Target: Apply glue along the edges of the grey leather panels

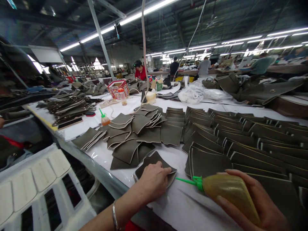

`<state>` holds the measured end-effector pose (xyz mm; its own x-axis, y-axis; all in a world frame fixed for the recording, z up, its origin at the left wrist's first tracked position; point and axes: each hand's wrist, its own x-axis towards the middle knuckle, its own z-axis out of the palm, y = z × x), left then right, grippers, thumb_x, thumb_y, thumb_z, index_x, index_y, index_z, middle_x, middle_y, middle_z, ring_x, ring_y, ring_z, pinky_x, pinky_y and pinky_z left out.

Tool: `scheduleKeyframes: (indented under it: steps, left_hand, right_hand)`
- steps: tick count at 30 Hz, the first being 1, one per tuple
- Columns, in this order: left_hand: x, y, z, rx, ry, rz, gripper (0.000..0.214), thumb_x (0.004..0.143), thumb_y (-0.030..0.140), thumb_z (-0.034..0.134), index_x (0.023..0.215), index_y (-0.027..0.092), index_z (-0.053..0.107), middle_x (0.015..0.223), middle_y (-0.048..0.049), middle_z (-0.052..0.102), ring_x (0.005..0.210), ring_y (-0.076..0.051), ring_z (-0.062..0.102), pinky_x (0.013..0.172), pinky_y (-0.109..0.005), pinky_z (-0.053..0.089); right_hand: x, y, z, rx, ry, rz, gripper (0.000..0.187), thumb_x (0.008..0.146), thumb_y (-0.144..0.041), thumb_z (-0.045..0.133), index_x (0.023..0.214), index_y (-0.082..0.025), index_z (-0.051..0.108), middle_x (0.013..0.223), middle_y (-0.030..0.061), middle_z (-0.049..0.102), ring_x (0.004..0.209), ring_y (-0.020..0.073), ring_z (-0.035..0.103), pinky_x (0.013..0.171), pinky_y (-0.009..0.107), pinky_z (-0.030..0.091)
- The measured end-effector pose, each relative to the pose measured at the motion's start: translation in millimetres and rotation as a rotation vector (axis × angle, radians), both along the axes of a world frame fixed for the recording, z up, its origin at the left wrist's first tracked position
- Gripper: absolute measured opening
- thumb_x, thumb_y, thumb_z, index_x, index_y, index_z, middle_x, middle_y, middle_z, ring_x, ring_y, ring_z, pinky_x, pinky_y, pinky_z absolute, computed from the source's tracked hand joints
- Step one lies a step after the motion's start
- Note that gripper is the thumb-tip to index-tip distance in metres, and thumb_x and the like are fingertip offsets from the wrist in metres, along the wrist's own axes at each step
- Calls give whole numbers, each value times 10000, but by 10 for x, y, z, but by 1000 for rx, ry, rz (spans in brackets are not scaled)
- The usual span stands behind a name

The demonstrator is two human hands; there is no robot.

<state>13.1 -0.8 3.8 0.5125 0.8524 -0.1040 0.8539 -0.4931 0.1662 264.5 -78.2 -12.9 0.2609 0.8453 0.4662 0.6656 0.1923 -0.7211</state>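
My right hand is wrapped round a squeeze bottle of yellowish liquid, tilted on its side. Its thin green nozzle points left, the tip close to the edge of a dark olive leather-like piece. On that piece lies my left hand, fingers bent and gripping it near its right edge; the underside of the grip is hidden. Just beyond, a loose heap of similar pieces lies on the white tabletop. More pieces overlap in fanned rows on the right.
A small bottle with a green nozzle, a red-capped bottle and a patterned box stand farther back. Stacked dark parts lie at the left. A white slatted chair is by the table's edge. Several people work beyond.
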Motion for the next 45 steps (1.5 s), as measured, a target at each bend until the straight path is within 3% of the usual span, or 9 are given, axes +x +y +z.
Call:
scheduleKeyframes:
  steps: [7, 18, 30, 34, 40, 45]
  left_hand:
    - [-17, -20, -68, 20, -35, 22, 306, 919, 270, 397, 1056, 291, 670, 894, -50, 630, 740, -226, 655, 670, -330, 496]
    - [-22, -37, -120, 33, -51, -5, 259, 939, 287, 382, 982, 252, 636, 875, -26, 611, 679, -202, 638, 602, -307, 469]
    - [-65, -61, -132, 62, -74, -43, 200, 922, 273, 404, 988, 256, 591, 854, 6, 597, 661, -182, 622, 545, -282, 399]
    - [-92, -35, -70, 9, -64, -75, 244, 904, 256, 408, 1053, 260, 601, 863, 0, 616, 705, -193, 639, 593, -289, 419]
    - [-157, 23, -24, -46, -65, -137, 320, 920, 265, 378, 1169, 261, 580, 931, -12, 632, 758, -202, 652, 606, -291, 430]
    - [-198, 57, -31, -77, -98, -159, 371, 926, 288, 379, 1248, 268, 563, 948, -13, 628, 790, -215, 652, 634, -303, 452]
  right_hand:
    - [-66, 154, -20, 37, -196, 150, 522, 819, -554, 676, 1248, -304, 516, 1148, 37, 646, 924, 256, 684, 797, 327, 592]
    - [-138, 209, -4, 85, -312, 228, 452, 852, -509, 662, 1219, -290, 516, 1122, 51, 623, 912, 258, 669, 781, 326, 583]
    - [-86, 230, -48, 41, -304, 233, 452, 849, -515, 665, 1224, -306, 525, 1096, 24, 651, 855, 224, 696, 712, 262, 595]
    - [-86, 216, -28, 9, -248, 156, 457, 846, -547, 655, 1214, -305, 533, 1086, 30, 649, 839, 235, 691, 742, 295, 593]
    - [-61, 186, -68, -69, -175, 250, 467, 832, -547, 676, 1217, -323, 535, 1041, 6, 675, 786, 212, 707, 622, 221, 589]
    - [-37, 169, -136, -107, -129, 175, 478, 818, -570, 681, 1200, -315, 550, 1048, 11, 664, 785, 210, 702, 638, 211, 591]
